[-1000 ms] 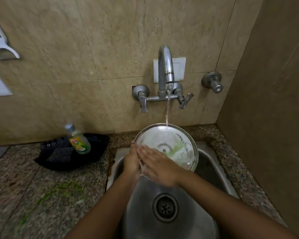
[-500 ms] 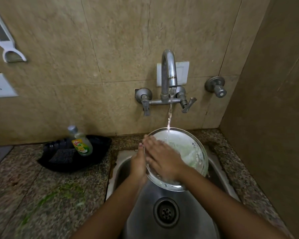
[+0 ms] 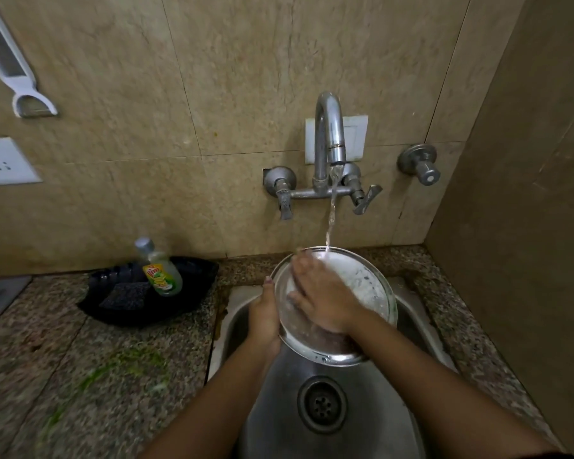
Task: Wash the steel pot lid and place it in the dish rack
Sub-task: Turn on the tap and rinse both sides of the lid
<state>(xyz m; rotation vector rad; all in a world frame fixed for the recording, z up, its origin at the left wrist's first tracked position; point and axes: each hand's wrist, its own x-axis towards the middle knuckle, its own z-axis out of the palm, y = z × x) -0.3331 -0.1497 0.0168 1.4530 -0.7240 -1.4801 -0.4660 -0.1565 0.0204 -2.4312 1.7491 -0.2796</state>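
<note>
- Since a second ago, the right hand [image 3: 325,298] is sliding up the lid [image 3: 362,286] toward its far rim, and the soapy film is thinning under the water.
- Left hand [image 3: 265,313] is gripping the lid's left edge, thumb lying along the rim, holding it tilted over the sink [image 3: 312,376].
- Right hand is pressing flat and open on the lid's face, fingers spread, grasping nothing.
- Water is running from the tap [image 3: 328,140] and striking the lid's top edge, just beside the right fingertips.
- Foam is clinging to the right half of the lid.
- Drain [image 3: 322,404] is showing below the lid, between the two forearms.
- On the worktop [image 3: 47,359] to the left, a soap bottle [image 3: 159,270] is leaning in a black tray [image 3: 193,293], next to a dark scrub pad [image 3: 125,294].
- Green smears are lying on the worktop near the sink.
</note>
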